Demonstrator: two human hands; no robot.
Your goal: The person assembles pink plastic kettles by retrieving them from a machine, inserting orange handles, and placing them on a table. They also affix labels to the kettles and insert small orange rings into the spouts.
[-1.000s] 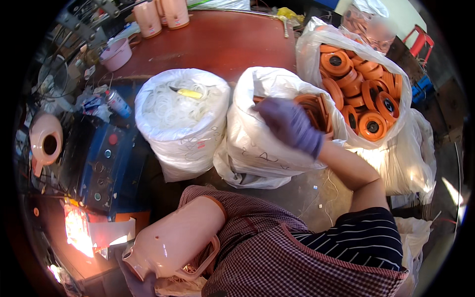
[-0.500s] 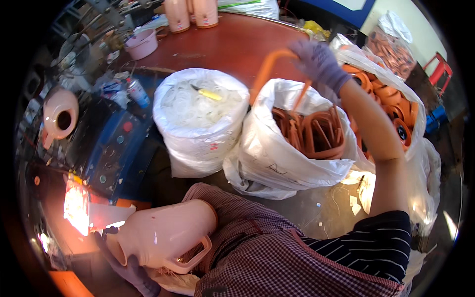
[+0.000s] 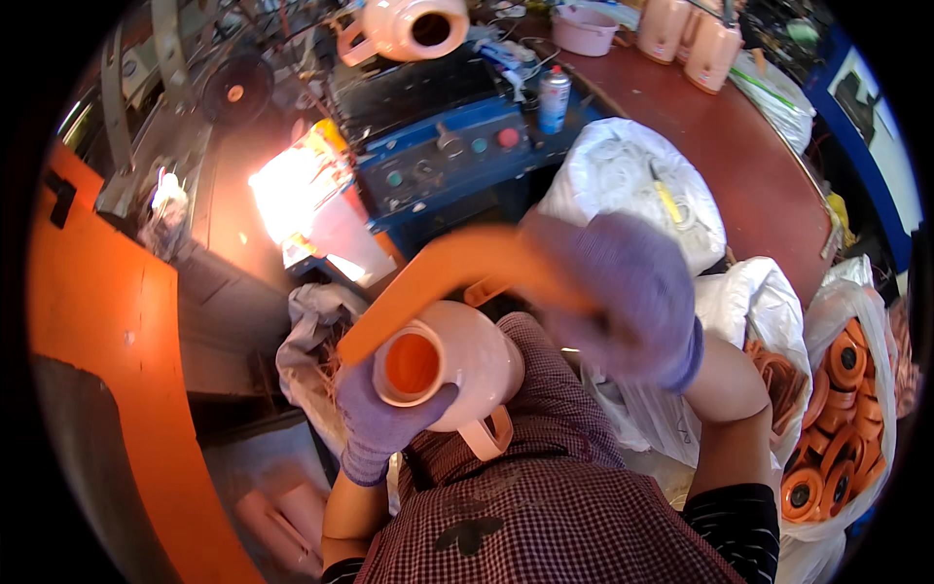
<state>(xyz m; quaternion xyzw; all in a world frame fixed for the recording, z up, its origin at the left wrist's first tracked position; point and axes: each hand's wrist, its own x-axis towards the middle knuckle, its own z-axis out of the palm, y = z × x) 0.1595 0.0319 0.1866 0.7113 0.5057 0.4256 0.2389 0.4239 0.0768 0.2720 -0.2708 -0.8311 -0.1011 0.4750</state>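
Note:
A pale pink jug with a side handle rests against my lap, its round mouth facing up and showing an orange glow inside. My left hand, in a purple glove, is closed around the jug's neck. Above it, my right hand, gloved alike and blurred, grips a bent orange plastic handle. The handle's free end hangs beside the jug's mouth, near my left fingers; whether it touches the rim I cannot tell. More such handles fill a white sack on the right.
A blue machine panel with buttons lies ahead, another pink jug above it. A white sack of clear rings stands by the red table. Orange round parts fill a bag at far right. An orange metal frame rises at left.
My right hand has brought the orange handle from above the sacks to the jug. The jug's mouth now points up instead of left. My view has swung to the left.

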